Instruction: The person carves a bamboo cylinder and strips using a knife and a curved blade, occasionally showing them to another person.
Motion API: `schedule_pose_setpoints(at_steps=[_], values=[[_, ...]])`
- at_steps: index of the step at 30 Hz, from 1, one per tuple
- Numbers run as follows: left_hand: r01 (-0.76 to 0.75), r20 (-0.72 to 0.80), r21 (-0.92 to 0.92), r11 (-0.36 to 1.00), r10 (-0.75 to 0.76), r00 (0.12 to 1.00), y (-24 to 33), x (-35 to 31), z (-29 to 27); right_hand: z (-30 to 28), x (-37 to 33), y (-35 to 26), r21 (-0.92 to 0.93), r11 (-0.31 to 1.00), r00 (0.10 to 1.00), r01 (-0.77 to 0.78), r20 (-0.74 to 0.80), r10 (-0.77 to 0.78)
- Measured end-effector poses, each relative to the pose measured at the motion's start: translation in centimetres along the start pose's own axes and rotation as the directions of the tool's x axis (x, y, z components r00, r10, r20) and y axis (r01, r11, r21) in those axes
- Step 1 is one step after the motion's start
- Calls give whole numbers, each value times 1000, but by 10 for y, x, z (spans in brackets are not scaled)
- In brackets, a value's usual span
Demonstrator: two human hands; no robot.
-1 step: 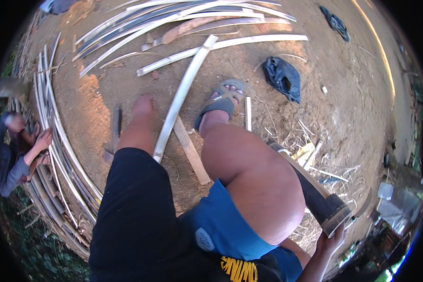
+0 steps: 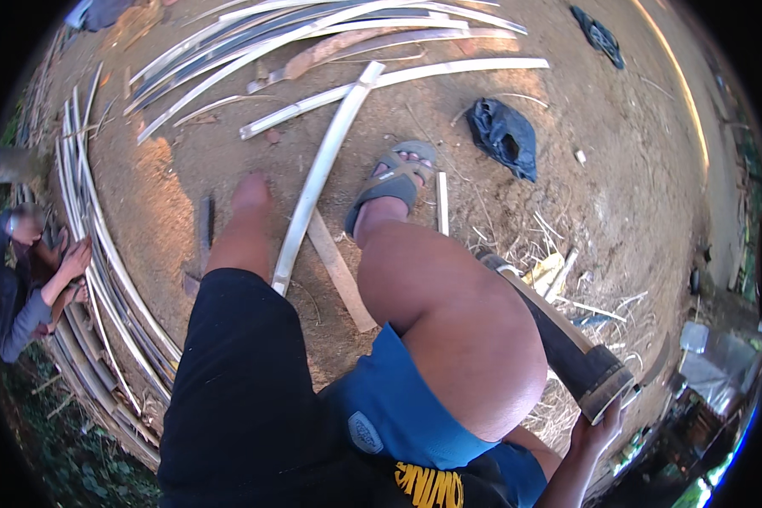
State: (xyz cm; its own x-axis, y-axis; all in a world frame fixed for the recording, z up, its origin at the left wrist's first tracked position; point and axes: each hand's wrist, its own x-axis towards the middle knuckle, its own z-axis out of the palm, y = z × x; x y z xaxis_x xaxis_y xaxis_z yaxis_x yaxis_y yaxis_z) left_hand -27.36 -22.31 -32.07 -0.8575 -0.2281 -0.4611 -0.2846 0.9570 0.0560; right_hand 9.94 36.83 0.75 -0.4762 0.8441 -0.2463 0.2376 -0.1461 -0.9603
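At the lower right, my right hand has its fingers closed at the near end of a long dark object with a pale wood-like edge and a blocky end. It lies along the outer side of my bent right leg, which partly hides it; its exact kind is unclear. My left hand is out of view. Between my legs a pale split bamboo strip slants across the ground. Beside it lies a flat brown wooden piece.
Long bamboo strips are spread ahead. Another person crouches at the left, hands at a bundle of strips. A black plastic bag lies right of my sandalled foot. Shavings litter the ground at right.
The whole scene sits slightly further left in the picture. My right hand keeps its hold on the dark object, and nothing else has visibly moved.
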Motion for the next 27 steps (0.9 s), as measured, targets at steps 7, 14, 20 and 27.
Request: schedule_pose_setpoints(at_steps=[7, 14, 20, 27], values=[[-85, 25, 142, 986, 83, 996, 1, 1, 4, 19, -2, -7, -33, 999, 1000, 27, 4, -27], [-87, -116, 36, 996, 91, 989, -6, 2, 20, 26, -6, -10, 3, 1000, 1000, -3, 31, 3], [-284, -296, -331, 900, 186, 937, 48, 9, 4, 24, -10, -5, 23, 1000, 1000, -5, 21, 5], [-421, 124, -626, 656, 617, 777, 201, -21, -36, 29, -14, -3, 42, 999, 1000, 3, -5, -3]])
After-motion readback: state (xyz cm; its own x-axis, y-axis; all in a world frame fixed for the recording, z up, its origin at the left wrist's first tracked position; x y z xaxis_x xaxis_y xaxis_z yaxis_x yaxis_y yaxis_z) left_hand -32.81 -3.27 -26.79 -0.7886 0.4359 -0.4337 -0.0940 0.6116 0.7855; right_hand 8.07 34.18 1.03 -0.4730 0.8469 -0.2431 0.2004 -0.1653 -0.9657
